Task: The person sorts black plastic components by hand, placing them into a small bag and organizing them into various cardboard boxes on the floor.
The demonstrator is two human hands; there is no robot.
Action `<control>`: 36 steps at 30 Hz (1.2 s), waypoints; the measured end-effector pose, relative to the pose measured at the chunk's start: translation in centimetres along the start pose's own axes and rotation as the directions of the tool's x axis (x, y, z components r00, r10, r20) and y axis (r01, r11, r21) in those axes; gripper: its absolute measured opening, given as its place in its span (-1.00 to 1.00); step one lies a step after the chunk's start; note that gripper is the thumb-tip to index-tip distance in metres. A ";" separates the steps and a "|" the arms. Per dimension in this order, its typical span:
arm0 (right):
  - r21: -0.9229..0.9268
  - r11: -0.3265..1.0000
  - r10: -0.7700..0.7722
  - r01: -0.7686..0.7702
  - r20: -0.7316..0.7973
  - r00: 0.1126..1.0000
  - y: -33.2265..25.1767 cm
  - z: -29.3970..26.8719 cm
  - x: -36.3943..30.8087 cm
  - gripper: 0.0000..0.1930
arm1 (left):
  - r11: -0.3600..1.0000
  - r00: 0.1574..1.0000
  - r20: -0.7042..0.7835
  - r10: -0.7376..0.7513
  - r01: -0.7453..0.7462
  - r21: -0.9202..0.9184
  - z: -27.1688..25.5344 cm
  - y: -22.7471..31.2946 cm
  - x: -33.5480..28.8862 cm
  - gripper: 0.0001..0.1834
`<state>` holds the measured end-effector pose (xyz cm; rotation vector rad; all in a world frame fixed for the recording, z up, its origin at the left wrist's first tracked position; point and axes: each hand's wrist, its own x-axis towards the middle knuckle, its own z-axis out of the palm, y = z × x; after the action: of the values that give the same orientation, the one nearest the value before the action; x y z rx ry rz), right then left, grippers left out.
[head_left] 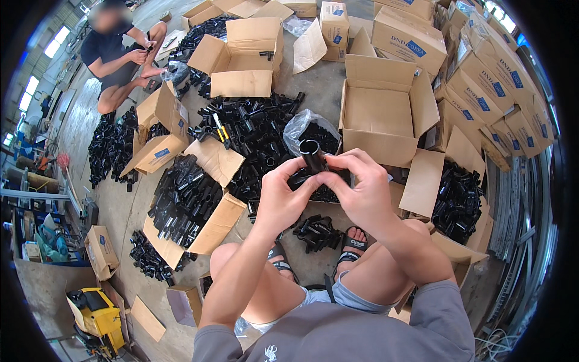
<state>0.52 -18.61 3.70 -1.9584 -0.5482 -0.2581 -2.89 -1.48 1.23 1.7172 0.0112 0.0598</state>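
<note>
Left to right: 1 open carton of black fittings, too many to count; the left hand, its fingers closed to a pinch; 1 black tubular fitting, between and touching both hands — neither nearer — its long axis near upright, leaning slightly left, open end up; the right hand, its fingers likewise pinching the piece; 1 further fitting-filled carton.
</note>
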 end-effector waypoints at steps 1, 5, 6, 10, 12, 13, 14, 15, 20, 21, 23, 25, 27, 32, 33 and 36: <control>0.001 1.000 -0.001 0.001 0.002 1.000 0.1 0.3 -0.1 -0.74 | 0.991 0.993 -0.077 0.090 -0.081 0.107 0.2 -0.9 0.0 -0.66; 0.042 0.986 0.161 -0.164 0.062 0.985 2.0 1.7 -0.5 -0.69 | 0.857 0.954 -0.210 0.213 -0.079 0.509 1.8 -0.8 -0.4 -0.57; 0.076 0.975 0.204 -0.209 0.064 0.977 2.5 2.2 -0.6 -0.70 | 0.833 0.965 -0.195 0.178 -0.042 0.552 2.0 -0.6 -0.6 -0.49; 0.113 0.955 0.267 -0.275 0.080 0.960 3.5 2.6 0.0 -0.75 | 0.882 0.985 -0.091 0.143 -0.085 0.464 1.3 -0.3 -1.0 -0.36; 0.204 0.928 0.291 -0.311 0.124 0.949 4.5 2.7 0.3 -0.76 | 0.991 0.996 -0.051 -0.072 0.077 0.106 0.1 0.0 -0.6 -0.40; 0.293 0.890 0.311 -0.350 0.174 0.934 4.7 2.6 0.6 -0.77 | 0.930 0.963 0.067 -0.259 0.268 -0.250 -0.5 0.2 -0.4 -0.43; 0.340 0.814 0.396 -0.472 0.269 0.878 4.6 2.3 0.8 -0.80 | 0.939 0.964 0.062 -0.258 0.266 -0.218 -1.0 -0.3 -0.2 -0.52; 0.339 0.818 0.389 -0.464 0.268 0.881 4.6 2.2 0.9 -0.80 | 0.941 0.966 0.059 -0.250 0.257 -0.220 -0.9 -0.9 -0.1 -0.52; 0.545 0.548 0.481 -0.634 0.415 0.772 4.0 2.3 1.0 -0.78 | 0.653 0.902 0.109 -0.417 0.381 -0.654 0.7 -0.6 -0.3 -0.59; 0.559 0.571 0.470 -0.601 0.378 0.798 4.0 2.5 1.1 -0.77 | 0.617 0.908 0.131 -0.398 0.371 -0.694 0.6 -0.7 -0.2 -0.60; 0.472 0.707 0.471 -0.527 0.242 0.848 3.2 3.2 1.1 -0.75 | 0.615 0.906 0.108 -0.410 0.362 -0.701 -0.1 -0.3 -0.4 -0.63; 0.351 0.870 0.320 -0.348 0.136 0.938 4.7 3.4 1.1 -0.76 | 0.600 0.899 0.102 -0.425 0.364 -0.713 -0.2 -0.1 -0.4 -0.66; 0.385 0.842 0.360 -0.379 0.122 0.925 5.7 3.7 1.8 -0.78 | 0.640 0.924 0.042 -0.380 0.296 -0.709 -0.3 -0.3 -0.4 -0.66; -0.332 0.890 0.425 -0.311 0.365 0.828 15.5 5.4 2.2 -0.73 | 0.722 0.950 -0.120 -0.289 0.133 -0.679 -0.9 0.0 0.7 -0.64; -0.543 0.830 0.446 -0.125 0.514 0.733 17.4 6.5 1.6 -0.69 | 0.744 0.949 -0.171 -0.263 0.087 -0.662 -1.4 0.1 0.7 -0.64; -0.801 0.588 0.602 0.112 0.526 0.601 22.6 11.3 -2.0 -0.69 | 0.815 0.937 -0.298 -0.182 -0.026 -0.578 -2.9 0.5 0.2 -0.64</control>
<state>9.06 -17.05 -20.08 -3.0026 -0.7125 0.7642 -2.81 1.28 2.11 1.0736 0.2975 0.2737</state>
